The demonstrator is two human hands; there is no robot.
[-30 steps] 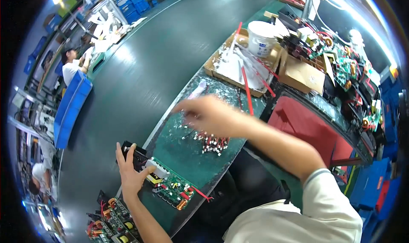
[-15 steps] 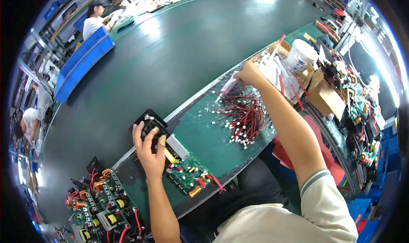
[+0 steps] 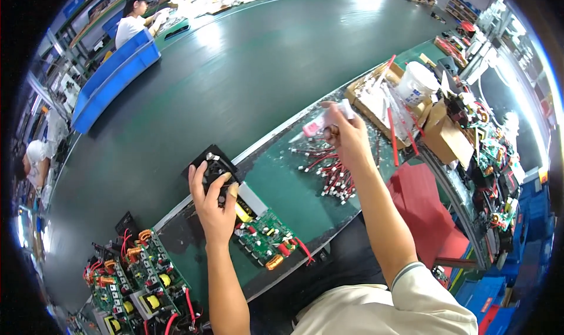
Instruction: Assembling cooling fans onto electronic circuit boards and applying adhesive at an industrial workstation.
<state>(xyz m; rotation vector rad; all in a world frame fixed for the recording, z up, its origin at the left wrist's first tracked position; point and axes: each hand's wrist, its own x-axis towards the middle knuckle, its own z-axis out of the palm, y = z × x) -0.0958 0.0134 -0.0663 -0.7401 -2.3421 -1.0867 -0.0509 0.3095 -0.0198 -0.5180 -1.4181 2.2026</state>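
Observation:
My left hand (image 3: 215, 209) curls its fingers over a black square part that looks like a cooling fan (image 3: 212, 156), gripping it at the far end of a green circuit board (image 3: 267, 234). The board carries a grey metal block, a yellow part, a copper coil and red wires. In my right hand (image 3: 348, 136) is a white tube with a pink band and a pointed nozzle, apparently a glue tube (image 3: 317, 126). It is held tilted, nozzle to the left, above a heap of red and black wires with white connectors (image 3: 335, 179). My palm and forearm hide part of the heap.
Several populated circuit boards (image 3: 138, 276) crowd the lower left. Beyond my right hand stand a cardboard tray (image 3: 359, 95) and a white bucket (image 3: 418, 81). A blue bin (image 3: 111, 91) rests across the dark green belt (image 3: 252, 59). Two people work at far left.
My right hand has drawn back from beside the cardboard tray toward me, bringing the glue tube over the wires. My left hand stays on the fan.

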